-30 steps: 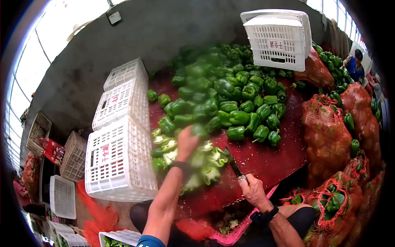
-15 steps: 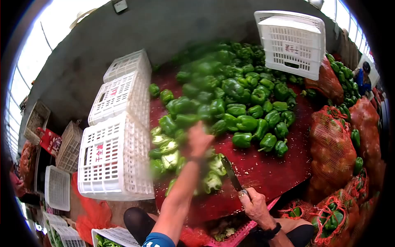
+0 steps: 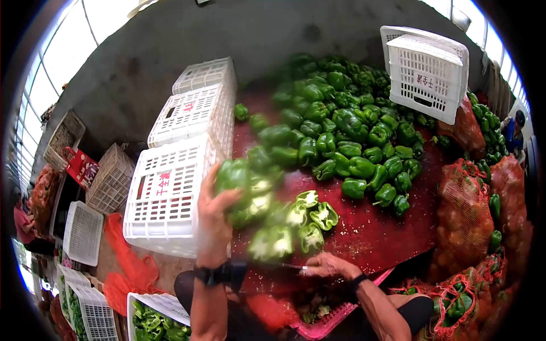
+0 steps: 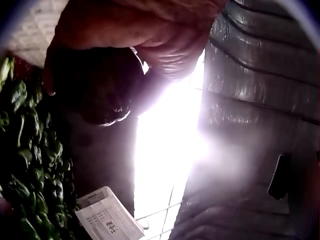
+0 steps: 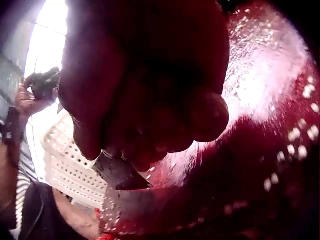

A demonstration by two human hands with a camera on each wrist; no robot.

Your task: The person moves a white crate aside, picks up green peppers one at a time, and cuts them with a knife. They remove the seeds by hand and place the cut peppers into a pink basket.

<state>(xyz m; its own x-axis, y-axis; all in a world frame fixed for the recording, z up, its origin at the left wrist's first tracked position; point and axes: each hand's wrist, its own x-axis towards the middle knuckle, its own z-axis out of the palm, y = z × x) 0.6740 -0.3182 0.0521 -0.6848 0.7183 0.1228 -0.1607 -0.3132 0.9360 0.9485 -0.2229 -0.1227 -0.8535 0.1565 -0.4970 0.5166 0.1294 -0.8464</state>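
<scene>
My left hand (image 3: 213, 221) is raised beside the white crates in the head view, its fingers and thumb round a whole green bell pepper (image 3: 232, 175). That pepper is a dark shape (image 4: 107, 95) under the fingers in the left wrist view. Low over the front of the red table (image 3: 364, 241), my right hand (image 3: 330, 266) grips a knife (image 3: 291, 266), its blade towards the left. The right wrist view shows the knife blade (image 5: 120, 172) below the curled fingers. Several cut bell pepper halves (image 3: 310, 236) lie between the hands, pale insides up.
A big heap of whole peppers (image 3: 352, 125) covers the back of the table. White crates (image 3: 170, 190) line its left side; another crate (image 3: 426, 74) stands at back right. Net sacks (image 3: 463, 216) crowd the right edge. Below the front edge is a pink basket (image 3: 324, 329).
My left hand has come from the peppers on the table, left and up towards the crates, with a whole pepper now in it. The right hand's knife has swung from pointing away to pointing left.
</scene>
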